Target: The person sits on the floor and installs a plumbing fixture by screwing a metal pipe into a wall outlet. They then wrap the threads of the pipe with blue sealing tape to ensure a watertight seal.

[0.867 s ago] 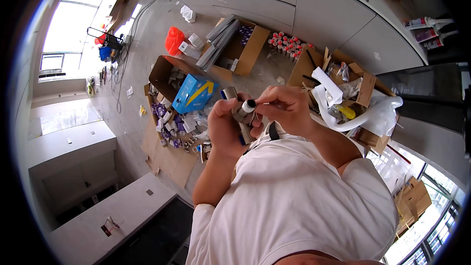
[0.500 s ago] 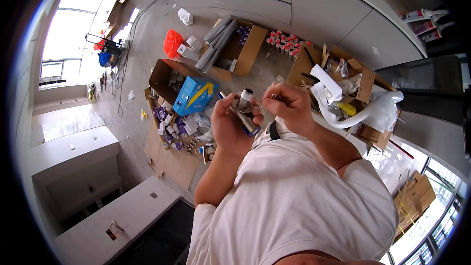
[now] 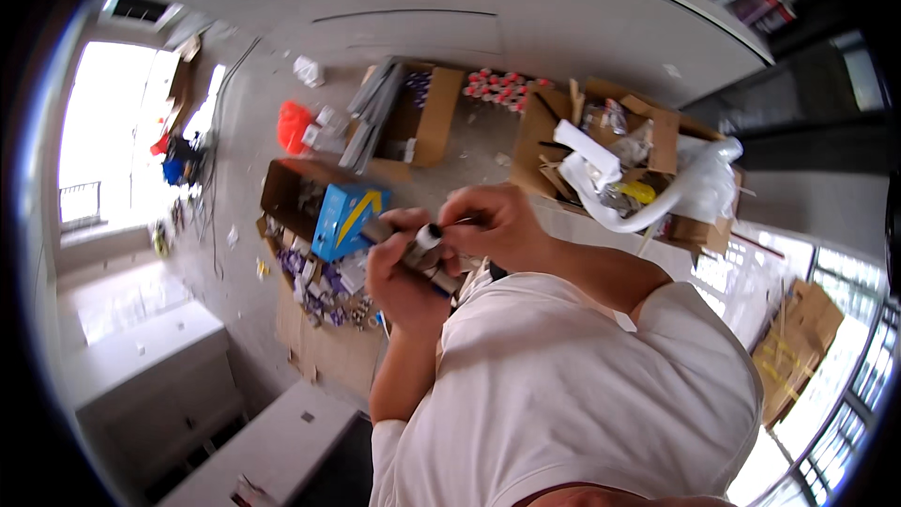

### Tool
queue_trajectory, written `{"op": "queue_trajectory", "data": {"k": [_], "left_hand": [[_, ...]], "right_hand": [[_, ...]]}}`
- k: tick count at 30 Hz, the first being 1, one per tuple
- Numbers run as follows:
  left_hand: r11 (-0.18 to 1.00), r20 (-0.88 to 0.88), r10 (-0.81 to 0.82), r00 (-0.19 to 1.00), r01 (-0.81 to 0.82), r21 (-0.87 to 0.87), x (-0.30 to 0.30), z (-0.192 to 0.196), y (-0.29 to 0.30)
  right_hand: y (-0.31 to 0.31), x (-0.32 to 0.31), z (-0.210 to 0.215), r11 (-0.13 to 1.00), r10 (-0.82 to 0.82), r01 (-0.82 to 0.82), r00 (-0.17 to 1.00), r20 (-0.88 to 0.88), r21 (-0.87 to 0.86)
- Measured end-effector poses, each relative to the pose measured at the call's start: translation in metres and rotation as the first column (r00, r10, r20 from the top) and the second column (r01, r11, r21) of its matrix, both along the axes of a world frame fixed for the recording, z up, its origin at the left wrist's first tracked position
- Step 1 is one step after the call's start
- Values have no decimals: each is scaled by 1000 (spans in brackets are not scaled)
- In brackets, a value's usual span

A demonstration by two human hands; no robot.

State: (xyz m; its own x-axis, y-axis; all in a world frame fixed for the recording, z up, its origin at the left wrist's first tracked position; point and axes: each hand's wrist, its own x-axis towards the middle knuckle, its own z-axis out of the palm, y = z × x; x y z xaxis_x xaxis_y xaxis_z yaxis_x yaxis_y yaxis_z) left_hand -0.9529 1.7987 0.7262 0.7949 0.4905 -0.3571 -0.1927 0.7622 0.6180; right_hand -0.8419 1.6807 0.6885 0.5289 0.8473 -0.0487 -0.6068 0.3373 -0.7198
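Metal fitting (image 3: pixel 437 276): silvery, blurred; whitish stub (image 3: pixel 425 245) (dark tip).

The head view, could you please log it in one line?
left hand: holds fitting; right hand: at fitting; blue box: beyond left hand

White short-sleeved shirt (image 3: pixel 591 376)

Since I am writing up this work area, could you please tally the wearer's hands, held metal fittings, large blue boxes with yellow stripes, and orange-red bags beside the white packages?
Hands (left hand, right hand): 2
Metal fitting, held: 1
Blue box, yellow-striped: 1
Orange-red bag: 1
Total: 5
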Motion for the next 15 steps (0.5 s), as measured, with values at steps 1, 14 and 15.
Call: {"op": "queue_trajectory", "data": {"k": [1, 14, 15], "left_hand": [[999, 13, 13, 1000, -14, 40, -1, -5, 1], [831, -198, 321, 926, -176, 527, -15, -12, 41], [842, -199, 309, 930, -170, 511, -14, -14, 48]], "right_hand": [[-4, 3, 2, 998, 49, -50, 998, -32, -23], [-205, 150, 40, 754, -657, 653, 749, 87, 73], [-239, 155, 61, 688, -724, 719, 671, 158, 98]]}}
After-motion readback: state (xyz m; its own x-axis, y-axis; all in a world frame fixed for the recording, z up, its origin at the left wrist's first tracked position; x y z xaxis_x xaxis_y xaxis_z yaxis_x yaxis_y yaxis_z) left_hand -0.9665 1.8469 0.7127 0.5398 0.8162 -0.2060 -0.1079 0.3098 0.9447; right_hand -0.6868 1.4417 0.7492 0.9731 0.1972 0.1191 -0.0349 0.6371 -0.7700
